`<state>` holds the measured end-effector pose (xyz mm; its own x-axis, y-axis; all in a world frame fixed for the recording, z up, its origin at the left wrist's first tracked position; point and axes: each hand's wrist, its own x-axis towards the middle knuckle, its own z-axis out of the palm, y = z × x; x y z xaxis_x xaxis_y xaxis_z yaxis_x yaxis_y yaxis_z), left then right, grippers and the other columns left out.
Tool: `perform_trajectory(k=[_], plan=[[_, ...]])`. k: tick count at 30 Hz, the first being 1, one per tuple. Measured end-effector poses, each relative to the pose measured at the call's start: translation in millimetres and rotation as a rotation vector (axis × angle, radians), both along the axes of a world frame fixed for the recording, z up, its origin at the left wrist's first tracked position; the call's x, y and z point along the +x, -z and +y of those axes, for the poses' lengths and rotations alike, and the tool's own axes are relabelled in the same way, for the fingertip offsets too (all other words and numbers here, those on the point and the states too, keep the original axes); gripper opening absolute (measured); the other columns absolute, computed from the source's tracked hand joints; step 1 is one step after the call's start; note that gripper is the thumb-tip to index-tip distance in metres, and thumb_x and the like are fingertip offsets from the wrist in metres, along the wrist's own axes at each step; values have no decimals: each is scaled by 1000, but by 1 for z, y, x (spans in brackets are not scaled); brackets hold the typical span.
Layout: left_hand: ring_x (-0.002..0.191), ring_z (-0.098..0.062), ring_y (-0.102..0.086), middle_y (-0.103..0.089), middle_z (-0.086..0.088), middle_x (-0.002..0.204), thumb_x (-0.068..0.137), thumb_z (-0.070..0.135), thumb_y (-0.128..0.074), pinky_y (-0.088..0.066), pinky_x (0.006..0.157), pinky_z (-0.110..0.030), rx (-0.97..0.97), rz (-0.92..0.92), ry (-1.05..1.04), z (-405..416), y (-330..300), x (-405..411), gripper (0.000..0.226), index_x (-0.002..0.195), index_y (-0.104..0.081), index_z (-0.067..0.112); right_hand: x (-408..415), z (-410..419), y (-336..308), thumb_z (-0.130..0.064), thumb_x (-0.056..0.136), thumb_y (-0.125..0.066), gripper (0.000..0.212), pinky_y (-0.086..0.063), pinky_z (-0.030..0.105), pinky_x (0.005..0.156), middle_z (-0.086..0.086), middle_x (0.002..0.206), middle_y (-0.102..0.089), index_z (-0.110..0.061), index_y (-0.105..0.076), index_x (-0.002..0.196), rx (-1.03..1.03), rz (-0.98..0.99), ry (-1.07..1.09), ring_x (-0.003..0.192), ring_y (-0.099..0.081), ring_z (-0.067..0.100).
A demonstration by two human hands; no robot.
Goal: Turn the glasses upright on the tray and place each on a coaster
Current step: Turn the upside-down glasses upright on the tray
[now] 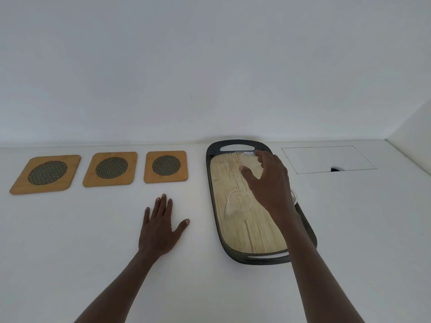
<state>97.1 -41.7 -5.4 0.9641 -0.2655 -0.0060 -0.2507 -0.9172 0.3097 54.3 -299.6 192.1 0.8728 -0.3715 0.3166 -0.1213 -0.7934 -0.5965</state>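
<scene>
A black oval tray (215, 206) with a wood-grain floor lies right of centre on the white table. At its far end stands a clear glass (249, 159), and my right hand (268, 180) curls around it, thumb on the near side and fingers over the far side. A second clear glass (238, 203) stands upside down mid-tray. Part of a third glass (293, 197) shows behind my right wrist. Three wooden coasters with dark mesh centres lie in a row to the left: left coaster (46, 173), middle coaster (110, 168), right coaster (166, 166). My left hand (161, 227) lies flat on the table.
A white wall rises right behind the table. A rectangular hatch (326, 159) with a dark finger notch is set into the tabletop right of the tray. A side wall closes the far right corner.
</scene>
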Motion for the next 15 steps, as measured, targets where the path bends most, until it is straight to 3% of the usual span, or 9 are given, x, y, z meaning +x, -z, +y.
perform_trajectory(k=[4,9,15], plan=[[154,-17,3,2,-3,167,87,77,-13,-3,126,-43,-9,13,8,6,2,-5,95,158,-11,14,-18,5,17,-46,85,-68,62,-37,30,92,3,135,-53,-19,-47,137,-19,107,6,128,-47,22],[154,-18,5,3,-5,167,95,67,-28,-3,126,-42,-48,49,31,14,1,-12,87,158,-8,9,-33,12,38,-50,79,-74,83,-41,40,101,7,143,-47,-15,-38,145,-37,279,-1,132,-41,28],[154,-19,9,9,-7,167,96,65,-32,-1,126,-39,-69,66,45,26,-1,-16,91,157,1,6,-34,20,50,-48,77,-77,89,-42,43,103,9,143,-46,-13,-33,146,-45,382,15,132,-42,31]])
